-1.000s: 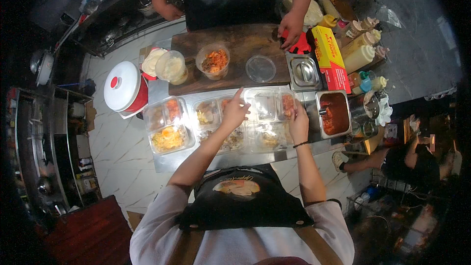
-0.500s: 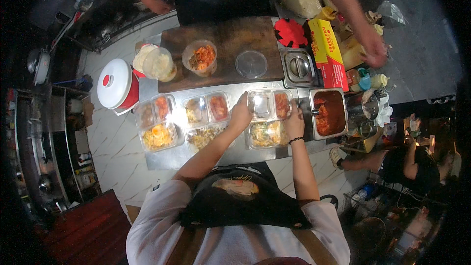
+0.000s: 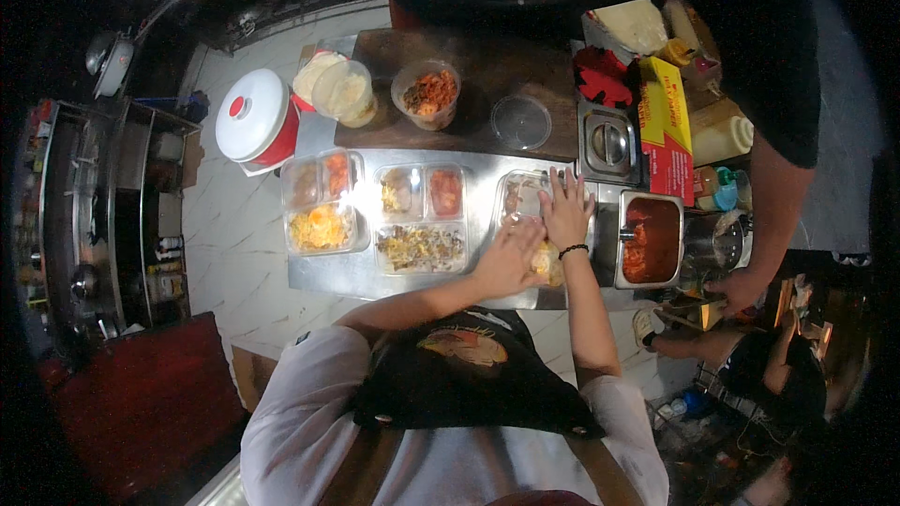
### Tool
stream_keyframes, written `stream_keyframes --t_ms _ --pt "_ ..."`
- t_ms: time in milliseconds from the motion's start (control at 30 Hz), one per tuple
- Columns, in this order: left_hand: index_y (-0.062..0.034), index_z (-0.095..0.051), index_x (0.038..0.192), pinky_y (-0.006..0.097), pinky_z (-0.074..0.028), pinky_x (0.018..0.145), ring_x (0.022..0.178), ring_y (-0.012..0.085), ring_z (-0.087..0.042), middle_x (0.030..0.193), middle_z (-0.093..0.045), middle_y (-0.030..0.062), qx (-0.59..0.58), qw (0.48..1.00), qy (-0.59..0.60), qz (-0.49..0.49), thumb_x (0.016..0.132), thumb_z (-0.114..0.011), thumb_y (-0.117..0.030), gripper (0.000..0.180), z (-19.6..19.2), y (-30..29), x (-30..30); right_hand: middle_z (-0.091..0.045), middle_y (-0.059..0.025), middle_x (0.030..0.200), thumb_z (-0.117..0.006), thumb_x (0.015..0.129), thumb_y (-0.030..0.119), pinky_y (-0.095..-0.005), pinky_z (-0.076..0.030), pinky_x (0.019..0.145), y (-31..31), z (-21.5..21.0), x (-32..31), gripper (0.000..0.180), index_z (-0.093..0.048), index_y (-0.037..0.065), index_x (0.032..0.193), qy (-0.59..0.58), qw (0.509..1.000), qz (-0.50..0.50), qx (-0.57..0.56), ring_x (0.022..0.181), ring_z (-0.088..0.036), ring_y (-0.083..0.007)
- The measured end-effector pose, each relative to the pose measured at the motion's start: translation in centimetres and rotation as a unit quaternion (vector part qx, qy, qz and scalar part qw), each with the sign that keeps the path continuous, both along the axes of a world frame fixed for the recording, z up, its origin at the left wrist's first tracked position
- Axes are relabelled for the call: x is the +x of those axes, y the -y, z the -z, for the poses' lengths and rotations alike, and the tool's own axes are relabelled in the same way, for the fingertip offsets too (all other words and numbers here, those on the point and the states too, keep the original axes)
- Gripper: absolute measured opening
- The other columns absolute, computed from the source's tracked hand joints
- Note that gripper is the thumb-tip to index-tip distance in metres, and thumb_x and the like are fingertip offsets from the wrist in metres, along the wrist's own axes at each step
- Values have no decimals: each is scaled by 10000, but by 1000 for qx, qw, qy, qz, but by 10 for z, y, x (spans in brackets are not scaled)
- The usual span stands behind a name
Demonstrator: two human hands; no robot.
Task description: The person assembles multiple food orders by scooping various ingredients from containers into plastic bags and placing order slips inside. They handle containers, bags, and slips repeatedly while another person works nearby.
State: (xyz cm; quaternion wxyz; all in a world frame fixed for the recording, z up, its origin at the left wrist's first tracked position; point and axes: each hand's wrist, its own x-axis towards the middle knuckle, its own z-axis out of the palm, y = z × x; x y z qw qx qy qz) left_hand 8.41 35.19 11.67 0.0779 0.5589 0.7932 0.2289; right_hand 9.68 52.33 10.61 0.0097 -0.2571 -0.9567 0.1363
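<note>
Both hands now sit on the rightmost clear meal tray (image 3: 525, 201); earlier the left reached the middle trays. Left to right: red-lidded pot (image 3: 253, 117), two filled compartment trays (image 3: 323, 201) (image 3: 422, 220) on the steel surface (image 3: 328, 272). Left hand (image 3: 508, 258) flat, fingers spread, pressing the lid; right hand (image 3: 565, 211) likewise, gripping nothing. Looks like lid sealing. Sauce pan (image 3: 650, 239) beside.

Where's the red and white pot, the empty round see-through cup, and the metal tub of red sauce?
red and white pot (image 3: 251, 119), head view, on its white lid.
empty round cup (image 3: 521, 122), head view, its middle.
metal tub (image 3: 622, 242), head view, left rim.
</note>
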Motion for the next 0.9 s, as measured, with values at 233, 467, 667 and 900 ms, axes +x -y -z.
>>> stream_keyframes --t_ms 233,467,667,900 --pt "-159 -226 1431 539 -110 1086 1375 281 -160 1486 -201 96 -29 996 -24 75 879 -412 -509 680 26 10 16 -232 -151 1465 -410 922 409 -538 -100 1078 -7 -13 4 536 -329 178 1399 -21 999 7 -37 1362 -171 -334" --pt "-143 -298 1406 599 -110 1053 1377 266 -170 1488 -199 101 -41 997 -28 60 871 -446 -468 643 24 8 20 -176 -205 1469 -429 917 376 -498 -152 1080 35 10 101 670 -209 -36 1398 8 996 92 -17 1353 -171 -368" --pt "-136 -280 1410 570 -124 1060 1366 265 -198 1477 -225 107 -67 996 -30 51 874 -444 -475 655 19 -1 16 -155 -192 1479 -401 925 417 -473 -169 1081 16 26 102 684 -176 -3 1416 -68 996 41 -49 1350 -180 -366" --pt "-187 -287 1410 551 -161 1050 1324 272 -281 1445 -284 124 -29 996 -21 77 855 -425 -557 681 20 -11 -20 -136 -176 1487 -430 918 372 -456 -169 1092 6 8 74 663 -169 31 1423 -7 993 79 -90 1356 -149 -383"
